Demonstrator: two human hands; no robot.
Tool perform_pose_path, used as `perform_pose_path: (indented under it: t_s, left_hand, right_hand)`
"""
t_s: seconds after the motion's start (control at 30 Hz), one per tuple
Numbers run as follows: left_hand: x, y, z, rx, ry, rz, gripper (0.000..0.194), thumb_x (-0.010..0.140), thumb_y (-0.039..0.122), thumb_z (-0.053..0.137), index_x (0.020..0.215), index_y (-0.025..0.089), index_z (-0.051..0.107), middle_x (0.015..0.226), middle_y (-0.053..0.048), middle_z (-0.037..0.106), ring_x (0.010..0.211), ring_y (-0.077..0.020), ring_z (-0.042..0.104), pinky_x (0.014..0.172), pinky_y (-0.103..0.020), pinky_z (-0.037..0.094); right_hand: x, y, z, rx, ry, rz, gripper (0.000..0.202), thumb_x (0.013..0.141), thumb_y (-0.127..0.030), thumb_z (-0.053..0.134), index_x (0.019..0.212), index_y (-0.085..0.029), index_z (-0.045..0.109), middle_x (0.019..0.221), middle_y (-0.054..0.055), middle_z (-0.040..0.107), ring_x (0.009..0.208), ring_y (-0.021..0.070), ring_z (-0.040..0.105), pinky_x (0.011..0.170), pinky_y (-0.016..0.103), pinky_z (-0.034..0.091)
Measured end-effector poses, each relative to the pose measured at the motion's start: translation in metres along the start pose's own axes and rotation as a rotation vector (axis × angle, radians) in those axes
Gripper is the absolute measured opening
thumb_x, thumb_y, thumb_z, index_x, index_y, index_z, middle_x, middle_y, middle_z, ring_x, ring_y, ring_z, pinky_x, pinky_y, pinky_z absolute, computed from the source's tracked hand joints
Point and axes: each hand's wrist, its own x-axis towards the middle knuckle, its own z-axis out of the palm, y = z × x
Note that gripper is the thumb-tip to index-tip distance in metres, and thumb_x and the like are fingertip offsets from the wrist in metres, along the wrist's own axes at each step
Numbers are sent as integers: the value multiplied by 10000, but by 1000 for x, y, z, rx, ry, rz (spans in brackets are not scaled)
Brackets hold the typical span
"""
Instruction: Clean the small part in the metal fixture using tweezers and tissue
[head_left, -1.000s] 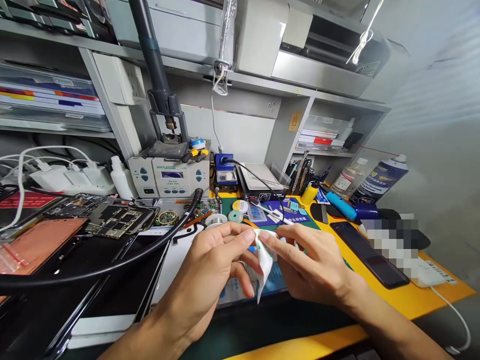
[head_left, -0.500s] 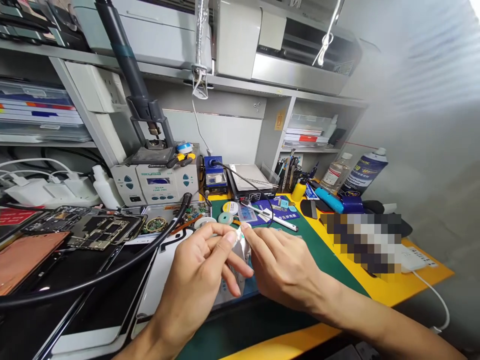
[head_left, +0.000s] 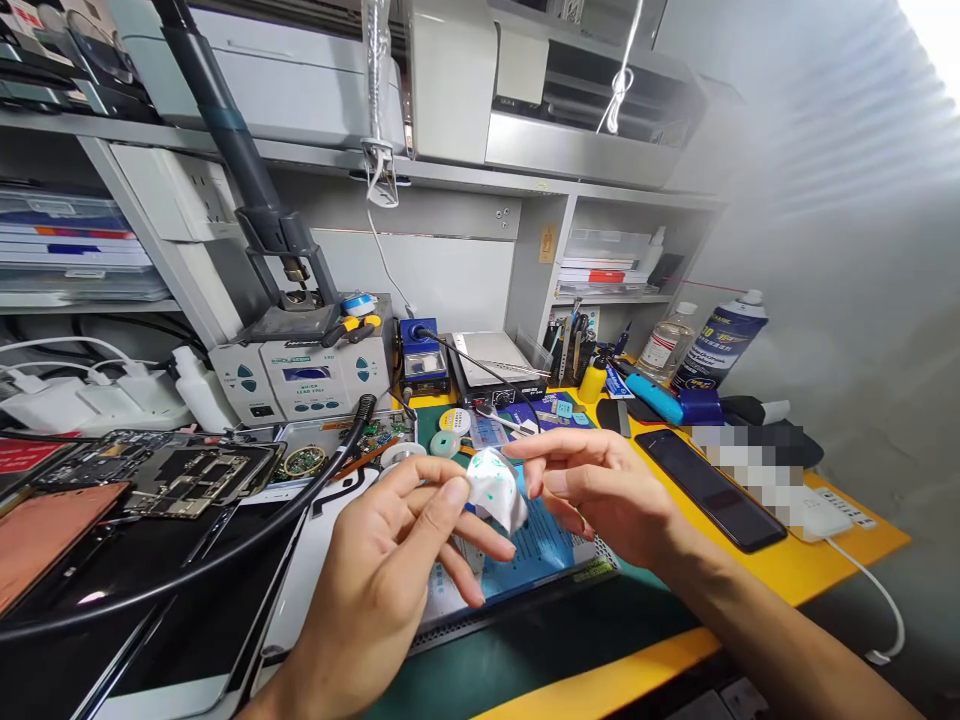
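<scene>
A small white cloth or tissue (head_left: 493, 487) with green marks hangs over the middle of the bench. My left hand (head_left: 409, 545) pinches its left edge between thumb and forefinger, the other fingers spread beneath it. Just to the right of the cloth is my right hand (head_left: 604, 485), its fingers apart and its forefinger tip close to the upper edge; whether it touches is unclear. Below both hands lies a flat blue-and-white printed item (head_left: 536, 550) on the green mat (head_left: 517, 650).
Opened phones and boards (head_left: 195, 470) lie at the left, crossed by a thick black hose (head_left: 247, 545). A rework station (head_left: 307, 375) stands behind. A black phone (head_left: 712, 490), a bottle (head_left: 666, 342) and a spray can (head_left: 720, 340) are at the right.
My right hand has opened and moved right from the cloth, which now hangs more spread out from my left hand. The view has shifted slightly.
</scene>
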Motion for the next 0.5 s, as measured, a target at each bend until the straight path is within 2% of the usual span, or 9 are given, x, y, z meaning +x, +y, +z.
perform_pose_path:
  t_s: [0.17,0.3,0.4,0.5]
  left_hand:
    - [-1,0,0,0,-4,-18,267,916,416,633,991,164,586,730,-98,775,533,-167,647,516,-256,523]
    - [1,-2,0,6,-12,-14,273,923,424,626,997,163,594,730,-98,774,544,-174,658,515,-259,532]
    - [2,-3,-3,-1,-27,5,279,924,430,633,993,161,601,721,-99,772,548,-181,666,508,-264,542]
    - [3,2,-9,-41,12,63,267,909,415,662,987,165,612,707,-90,773,561,-180,669,500,-250,539]
  right_hand:
    - [0,-1,1,90,-23,113,288,725,-274,796,977,-137,828,754,52,703,440,56,422,355,182,285]
    - [0,1,1,83,-15,125,289,750,-348,838,953,-143,813,706,29,681,409,42,395,343,173,261]
    - [1,5,2,5,33,64,245,790,-375,836,792,-154,731,562,-35,579,393,46,380,345,165,260]
    - [3,7,1,-102,108,-107,356,862,-407,780,678,-176,581,500,-62,499,400,57,393,373,175,279]
